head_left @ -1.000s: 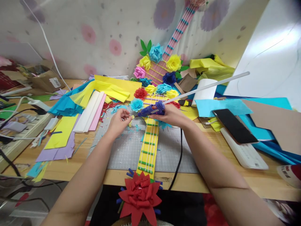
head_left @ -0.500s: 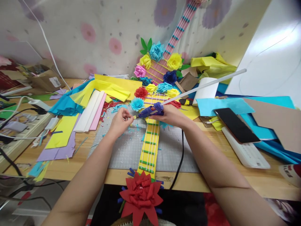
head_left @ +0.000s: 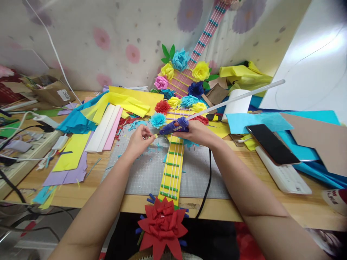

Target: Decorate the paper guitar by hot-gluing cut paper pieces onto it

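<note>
My right hand (head_left: 199,133) is wrapped round a blue hot glue gun (head_left: 175,126), with a long clear glue stick (head_left: 238,98) sticking out of its back end. The nozzle points left, close to the fingertips of my left hand (head_left: 141,140). That hand is closed in a pinch on a small yellow piece of paper (head_left: 155,136), mostly hidden by the fingers. Beneath both hands lies a yellow paper guitar (head_left: 171,166) with white strings and green frets. Paper flowers cover its body, and a large red paper flower (head_left: 164,224) sits at its near end.
A grey cutting mat (head_left: 143,177) with blue scraps lies under the guitar. Left are paper rolls (head_left: 103,128) and a power strip (head_left: 32,159). A phone (head_left: 272,144) rests at right near a paper cup (head_left: 336,200). A pink paper guitar (head_left: 187,77) leans behind; a black cord (head_left: 208,184) hangs over the edge.
My left fingertips have shifted very slightly at the nozzle, and the small yellow piece is turned a little. The glue gun and my right hand stay in place.
</note>
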A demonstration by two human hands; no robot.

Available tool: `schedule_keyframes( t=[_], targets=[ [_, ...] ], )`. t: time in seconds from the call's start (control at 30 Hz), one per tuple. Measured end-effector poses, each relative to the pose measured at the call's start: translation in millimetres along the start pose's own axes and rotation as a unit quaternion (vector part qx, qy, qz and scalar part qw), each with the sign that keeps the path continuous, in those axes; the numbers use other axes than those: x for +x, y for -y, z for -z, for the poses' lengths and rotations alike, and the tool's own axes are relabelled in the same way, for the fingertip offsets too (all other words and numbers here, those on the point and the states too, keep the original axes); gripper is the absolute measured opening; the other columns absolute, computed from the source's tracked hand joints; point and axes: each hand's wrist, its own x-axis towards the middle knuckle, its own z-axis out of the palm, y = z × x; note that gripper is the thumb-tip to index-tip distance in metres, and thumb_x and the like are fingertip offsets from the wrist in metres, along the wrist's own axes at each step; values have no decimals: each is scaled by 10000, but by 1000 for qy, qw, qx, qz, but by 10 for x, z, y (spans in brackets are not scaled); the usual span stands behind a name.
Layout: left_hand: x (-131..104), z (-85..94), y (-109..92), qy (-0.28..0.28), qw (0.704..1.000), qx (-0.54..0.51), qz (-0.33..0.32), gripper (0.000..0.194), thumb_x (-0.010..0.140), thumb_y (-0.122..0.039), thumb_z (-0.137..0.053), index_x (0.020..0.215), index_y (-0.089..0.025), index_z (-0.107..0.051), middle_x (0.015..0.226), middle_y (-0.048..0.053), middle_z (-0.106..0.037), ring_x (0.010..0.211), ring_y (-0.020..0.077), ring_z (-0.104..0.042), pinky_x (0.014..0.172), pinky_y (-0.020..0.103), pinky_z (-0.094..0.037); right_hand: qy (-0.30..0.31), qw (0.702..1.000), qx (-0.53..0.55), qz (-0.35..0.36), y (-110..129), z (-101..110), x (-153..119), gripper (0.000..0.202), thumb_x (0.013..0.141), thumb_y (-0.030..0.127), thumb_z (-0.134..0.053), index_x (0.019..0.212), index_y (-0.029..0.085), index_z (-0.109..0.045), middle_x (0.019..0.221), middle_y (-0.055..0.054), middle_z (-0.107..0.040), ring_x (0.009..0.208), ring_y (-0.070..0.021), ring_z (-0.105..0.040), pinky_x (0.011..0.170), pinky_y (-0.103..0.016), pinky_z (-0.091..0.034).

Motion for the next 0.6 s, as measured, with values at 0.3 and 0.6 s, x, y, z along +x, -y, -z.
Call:
schedule_keyframes(
  t=[0.3, 0.6],
  targets=[
    [4, 1, 24, 2, 1000, -4, 1, 287, 661, -300, -678, 784, -209, -435, 661, -50, -587, 526, 75, -463, 532, 219, -344, -10, 1000, -13, -12, 17, 15, 1, 330, 802, 449, -592, 995, 199, -686, 900, -46, -692, 801, -205, -616, 694, -283, -432],
    [12, -2, 20, -10, 1000, -13, 7, 300, 647, -301, -681, 779, -212, -427, 661, -49, -578, 528, 79, -475, 541, 224, -349, -1, 1000, 0, 0, 4, 16, 0, 324, 805, 453, -583, 983, 201, -685, 891, -42, -696, 804, -208, -623, 705, -289, -438]
  ],
)
